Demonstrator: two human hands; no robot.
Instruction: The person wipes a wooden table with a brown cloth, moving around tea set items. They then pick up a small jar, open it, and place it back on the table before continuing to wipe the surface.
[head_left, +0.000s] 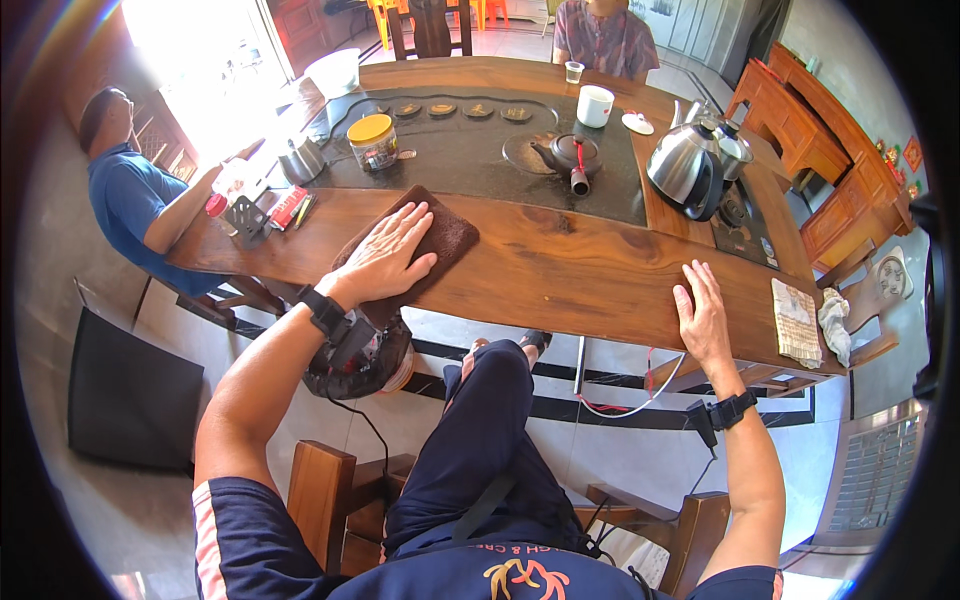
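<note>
My left hand (386, 251) lies flat, palm down, on a dark brown cloth (452, 231) at the near left of the wooden tea table (555, 285). Its fingers are spread a little and the cloth reaches over the near edge. My right hand (703, 315) rests on the table's near edge at the right, holding nothing. A folded checked cloth (796, 322) hangs by the right end, with a crumpled white cloth (834, 327) beside it. Beyond my left hand stands a yellow-lidded jar (373, 142) on the dark stone tea tray (450, 176).
A dark teapot (574, 156), a white lidless mug (595, 106) and a steel kettle (684, 169) stand farther back. A red packet (288, 208) lies left. One person (135, 180) sits at the left, another (606, 37) across. A lined bin (360, 367) stands below the edge.
</note>
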